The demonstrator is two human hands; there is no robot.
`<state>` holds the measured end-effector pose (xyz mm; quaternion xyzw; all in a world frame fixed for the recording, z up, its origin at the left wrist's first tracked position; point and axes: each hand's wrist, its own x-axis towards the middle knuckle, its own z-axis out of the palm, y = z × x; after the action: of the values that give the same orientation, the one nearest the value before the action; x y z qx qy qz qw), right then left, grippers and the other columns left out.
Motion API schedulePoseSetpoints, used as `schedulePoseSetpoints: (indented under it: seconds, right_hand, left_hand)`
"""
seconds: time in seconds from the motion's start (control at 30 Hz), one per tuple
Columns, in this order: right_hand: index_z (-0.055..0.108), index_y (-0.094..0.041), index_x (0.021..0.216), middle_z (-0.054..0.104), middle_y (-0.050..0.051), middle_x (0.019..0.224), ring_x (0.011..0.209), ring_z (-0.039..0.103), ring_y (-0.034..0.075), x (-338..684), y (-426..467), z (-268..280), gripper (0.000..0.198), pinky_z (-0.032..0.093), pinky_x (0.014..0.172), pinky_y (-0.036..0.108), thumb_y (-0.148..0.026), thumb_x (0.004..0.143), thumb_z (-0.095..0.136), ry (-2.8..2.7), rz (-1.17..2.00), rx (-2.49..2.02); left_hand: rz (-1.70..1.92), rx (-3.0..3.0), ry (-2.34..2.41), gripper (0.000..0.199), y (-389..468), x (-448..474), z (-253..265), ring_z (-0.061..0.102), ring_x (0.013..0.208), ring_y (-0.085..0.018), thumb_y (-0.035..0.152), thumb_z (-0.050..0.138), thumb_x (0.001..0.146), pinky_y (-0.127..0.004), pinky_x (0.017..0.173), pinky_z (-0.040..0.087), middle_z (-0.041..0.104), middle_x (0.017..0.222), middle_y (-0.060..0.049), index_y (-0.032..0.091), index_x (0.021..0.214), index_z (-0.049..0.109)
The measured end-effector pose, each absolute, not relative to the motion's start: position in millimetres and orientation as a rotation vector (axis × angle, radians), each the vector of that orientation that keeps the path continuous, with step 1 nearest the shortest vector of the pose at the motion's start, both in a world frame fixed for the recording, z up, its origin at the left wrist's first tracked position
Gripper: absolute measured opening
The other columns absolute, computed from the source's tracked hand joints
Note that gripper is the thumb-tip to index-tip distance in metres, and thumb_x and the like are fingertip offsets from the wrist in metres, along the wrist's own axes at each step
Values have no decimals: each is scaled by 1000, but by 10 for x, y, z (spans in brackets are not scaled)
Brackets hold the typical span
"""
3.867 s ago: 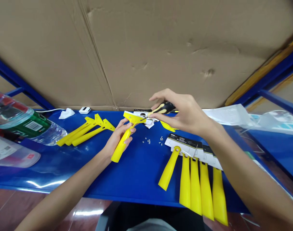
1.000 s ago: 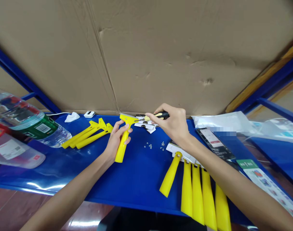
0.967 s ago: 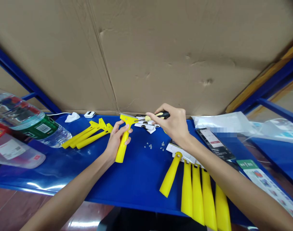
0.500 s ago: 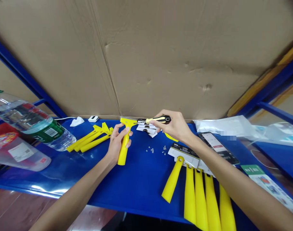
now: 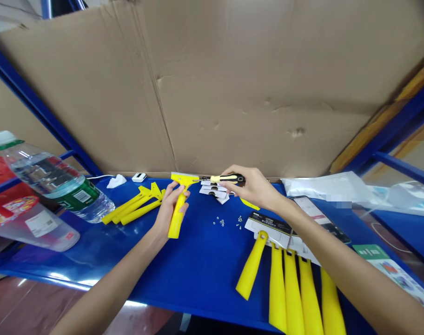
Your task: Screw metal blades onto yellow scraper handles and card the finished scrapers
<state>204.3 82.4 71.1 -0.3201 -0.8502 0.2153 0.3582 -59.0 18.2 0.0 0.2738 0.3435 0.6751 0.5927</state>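
The yellow scraper (image 5: pixel 177 216) is held up over the tabletop (image 5: pixel 198 265) by the left hand (image 5: pixel 166 207), its grip wrapped around the handle just below the head. To the right of the scraper, the screwdriver (image 5: pixel 228 178) is pinched by its handle in the grip of the right hand (image 5: pixel 257 187). Its shaft is aimed at the right end of the scraper's head; whether the tip is seated cannot be told.

If the shaft is pushed at a slant, or the scraper is let twist in the left grip, the tip could be made to skid off and the left hand could be nicked.

The washers (image 5: pixel 222 222) and screws (image 5: pixel 240 219), strewn to the right of the scraper, could be scattered if brushed by the right forearm. The 3 loose scrapers (image 5: pixel 135 206) to its left and 5 yellow handles (image 5: pixel 277 288) to its right are left untouched by the hands.
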Motion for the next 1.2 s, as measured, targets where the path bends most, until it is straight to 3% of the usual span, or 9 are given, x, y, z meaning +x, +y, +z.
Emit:
schedulePoseSetpoints:
  seconds: [0.13, 0.23, 0.37, 0.83, 1.03, 1.1, 1.2]
  right_hand:
    - [75, -18, 113, 82, 10, 111, 96, 78, 24, 2103, 781, 854, 18, 60, 85, 37, -30, 100, 72, -2178, 157, -545]
    - [74, -20, 120, 82, 9, 115, 102, 78, 24, 2142, 705, 955, 20, 61, 92, 38, -27, 101, 72, -2119, 31, -428]
    - [75, -20, 120, 81, 8, 114, 101, 78, 22, 2144, 632, 991, 19, 61, 88, 35, -22, 101, 71, -2219, 53, -370]
    - [74, -20, 119, 79, 9, 112, 98, 77, 23, 2073, 678, 864, 18, 61, 87, 37, -25, 104, 67, -2314, 98, -409]
    - [67, -24, 131, 70, 12, 133, 119, 71, 25, 2061, 537, 956, 25, 61, 100, 43, -21, 107, 58, -2325, 117, -388]
    - [66, -25, 132, 73, 10, 129, 117, 72, 23, 2056, 492, 967, 25, 61, 99, 40, -20, 108, 59, -2300, 123, -317]
    - [69, -25, 124, 75, 7, 110, 94, 74, 20, 2049, 474, 943, 18, 62, 83, 34, -27, 108, 62, -2258, 5, -349]
  left_hand:
    - [1552, 512, 679, 44, 209, -589, -4, 66, 74, -7, 13, 83, 86, -7, 41, 36, 65, 110, -4, 27, 114, 52]
    - [1517, 538, 671, 44, 193, -575, -18, 65, 71, -7, 15, 83, 87, -7, 40, 37, 64, 108, -4, 27, 117, 52]
    - [1423, 629, 743, 42, 157, -549, -27, 50, 50, -3, 24, 83, 90, -10, 37, 36, 60, 91, 2, 29, 118, 52]
    - [1397, 690, 851, 52, 83, -459, 74, 50, 47, -4, 29, 90, 82, -12, 36, 34, 62, 85, 3, 27, 115, 51]
    - [1358, 778, 889, 55, 70, -412, 52, 55, 51, -7, 31, 94, 78, -15, 37, 37, 64, 84, 2, 24, 114, 53]
    - [1355, 788, 866, 56, 60, -394, 35, 60, 57, -10, 31, 94, 76, -15, 38, 37, 64, 84, 1, 23, 114, 54]
    - [1345, 791, 858, 54, 43, -377, 15, 61, 58, -10, 31, 94, 77, -15, 38, 37, 64, 86, 1, 24, 113, 54]
